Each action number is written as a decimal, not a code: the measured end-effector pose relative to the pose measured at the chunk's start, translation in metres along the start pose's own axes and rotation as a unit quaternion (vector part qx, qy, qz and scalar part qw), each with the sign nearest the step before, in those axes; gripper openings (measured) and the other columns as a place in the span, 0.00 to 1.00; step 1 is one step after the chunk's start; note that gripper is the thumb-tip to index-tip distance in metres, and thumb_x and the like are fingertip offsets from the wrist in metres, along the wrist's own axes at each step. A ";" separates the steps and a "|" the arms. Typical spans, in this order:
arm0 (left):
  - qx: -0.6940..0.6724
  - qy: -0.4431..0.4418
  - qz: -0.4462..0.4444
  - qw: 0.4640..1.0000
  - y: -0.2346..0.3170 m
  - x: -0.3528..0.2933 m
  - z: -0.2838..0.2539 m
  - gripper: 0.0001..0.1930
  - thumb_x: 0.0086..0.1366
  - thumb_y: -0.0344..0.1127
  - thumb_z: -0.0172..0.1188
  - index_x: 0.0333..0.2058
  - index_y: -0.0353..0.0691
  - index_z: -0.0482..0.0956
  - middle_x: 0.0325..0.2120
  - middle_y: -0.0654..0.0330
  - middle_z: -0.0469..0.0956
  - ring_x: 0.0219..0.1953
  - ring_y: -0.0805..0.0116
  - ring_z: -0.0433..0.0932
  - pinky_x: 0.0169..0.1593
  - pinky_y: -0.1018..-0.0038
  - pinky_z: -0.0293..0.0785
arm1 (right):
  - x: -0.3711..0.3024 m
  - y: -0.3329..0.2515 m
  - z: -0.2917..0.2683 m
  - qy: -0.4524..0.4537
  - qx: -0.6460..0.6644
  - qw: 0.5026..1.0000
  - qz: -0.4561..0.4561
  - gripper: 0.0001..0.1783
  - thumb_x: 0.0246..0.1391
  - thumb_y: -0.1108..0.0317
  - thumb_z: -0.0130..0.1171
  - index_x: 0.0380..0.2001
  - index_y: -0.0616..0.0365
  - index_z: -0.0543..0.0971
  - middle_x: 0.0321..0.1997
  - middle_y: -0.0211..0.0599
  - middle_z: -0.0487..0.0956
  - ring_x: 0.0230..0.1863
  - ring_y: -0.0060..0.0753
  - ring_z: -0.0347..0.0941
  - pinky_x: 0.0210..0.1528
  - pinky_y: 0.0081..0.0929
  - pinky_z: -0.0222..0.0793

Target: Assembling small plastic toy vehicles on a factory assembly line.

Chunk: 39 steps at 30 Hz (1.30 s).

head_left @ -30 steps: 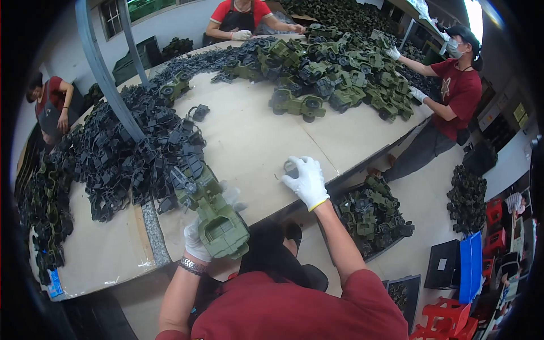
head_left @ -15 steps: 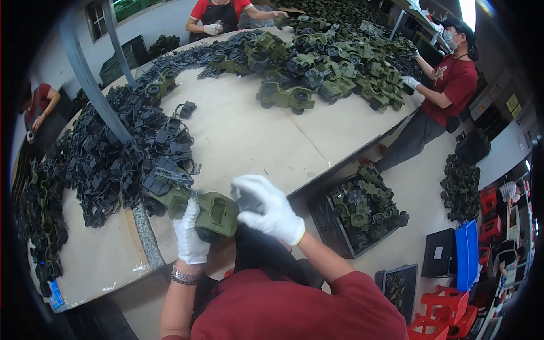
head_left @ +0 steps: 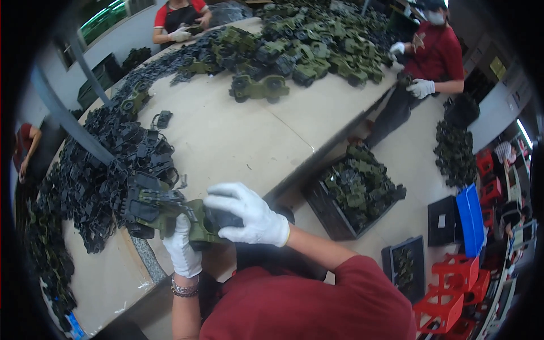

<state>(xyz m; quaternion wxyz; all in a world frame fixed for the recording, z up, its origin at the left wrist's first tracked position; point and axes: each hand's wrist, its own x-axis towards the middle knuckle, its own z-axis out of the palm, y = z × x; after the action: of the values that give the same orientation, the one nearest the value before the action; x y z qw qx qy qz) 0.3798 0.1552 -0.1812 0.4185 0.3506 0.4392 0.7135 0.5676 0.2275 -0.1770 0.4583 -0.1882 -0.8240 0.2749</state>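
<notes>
Both my hands wear white gloves. My left hand (head_left: 183, 252) is closed round a green toy military vehicle (head_left: 197, 226) held just over the table's near edge. Dark parts with thin frames show at its left end, next to the pile. My right hand (head_left: 249, 216) curls over a dark grey plastic part (head_left: 222, 220) and presses it against the top of the vehicle's right end. The fingers cover much of that part, so how it sits cannot be told.
A heap of dark grey plastic parts (head_left: 96, 175) lies left, beside a metal post (head_left: 73, 127). Green toy vehicles (head_left: 306, 54) are piled on the table's far side. A crate of vehicles (head_left: 357, 190) stands right, near red stools (head_left: 447, 294). Co-workers (head_left: 433, 56) stand around the table.
My right hand has brought the dark grey part left and down onto the vehicle. The view has shifted. The co-worker at right has drawn their hands back from the pile.
</notes>
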 end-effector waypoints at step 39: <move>0.038 -0.008 0.034 0.999 0.015 0.044 0.027 0.18 0.62 0.40 0.68 0.48 0.43 0.78 0.47 0.57 0.81 0.49 0.60 0.79 0.52 0.62 0.76 | 0.010 0.025 0.023 0.165 0.146 0.975 0.007 0.33 0.45 0.48 0.69 0.56 0.44 0.79 0.51 0.47 0.77 0.53 0.49 0.74 0.54 0.41 0.72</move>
<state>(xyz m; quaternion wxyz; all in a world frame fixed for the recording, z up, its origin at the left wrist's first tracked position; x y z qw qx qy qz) 0.3809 0.2001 -0.1522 0.3839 0.3867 0.4503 0.7073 0.5444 0.2464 -0.1962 0.6084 -0.1677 -0.6870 0.3601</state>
